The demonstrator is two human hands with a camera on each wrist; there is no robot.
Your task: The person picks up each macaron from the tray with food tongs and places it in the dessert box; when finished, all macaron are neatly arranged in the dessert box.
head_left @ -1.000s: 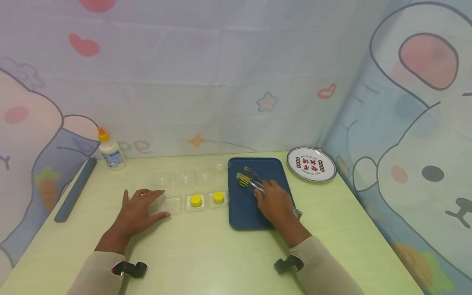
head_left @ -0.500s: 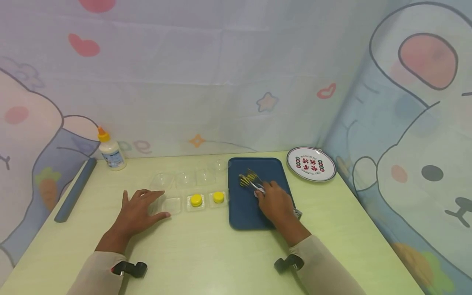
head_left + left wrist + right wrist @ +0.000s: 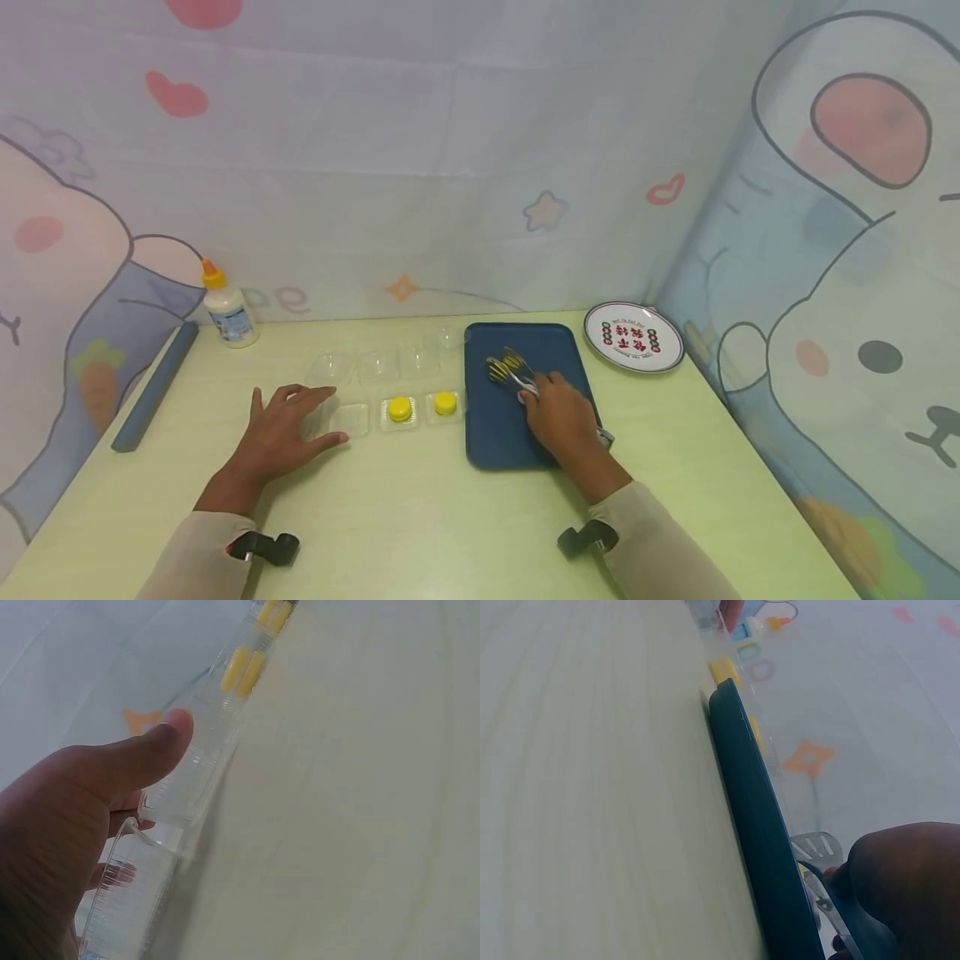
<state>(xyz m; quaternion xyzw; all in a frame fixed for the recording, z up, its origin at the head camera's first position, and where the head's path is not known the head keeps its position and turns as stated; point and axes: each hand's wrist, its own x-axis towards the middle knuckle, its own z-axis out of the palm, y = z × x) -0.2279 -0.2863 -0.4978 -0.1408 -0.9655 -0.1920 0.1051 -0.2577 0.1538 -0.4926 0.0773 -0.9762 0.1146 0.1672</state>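
My right hand [image 3: 560, 417] grips metal tongs [image 3: 525, 382] over the dark blue tray [image 3: 497, 446]. Through the slots of both tong heads yellow shows, from a yellow round piece between them, mostly hidden. Left of the tray lies an opened clear plastic box [image 3: 349, 420] with compartments. Two round yellow macarons [image 3: 400, 408] sit in its near row, each in its own compartment. My left hand [image 3: 279, 433] is at the box's left end, thumb on the near side and fingers spread behind. In the left wrist view the thumb [image 3: 169, 739] overlaps the clear wall.
A white plate [image 3: 633, 337] with red lettering lies at the back right. The glue bottle [image 3: 231, 304] stands at the back left, with a grey-blue bar [image 3: 155, 387] on the table near it. Behind the table hangs a printed cloth [image 3: 450, 167].
The tong heads have come closer together, and yellow now shows through both instead of one. My left hand stays where it was at the box.
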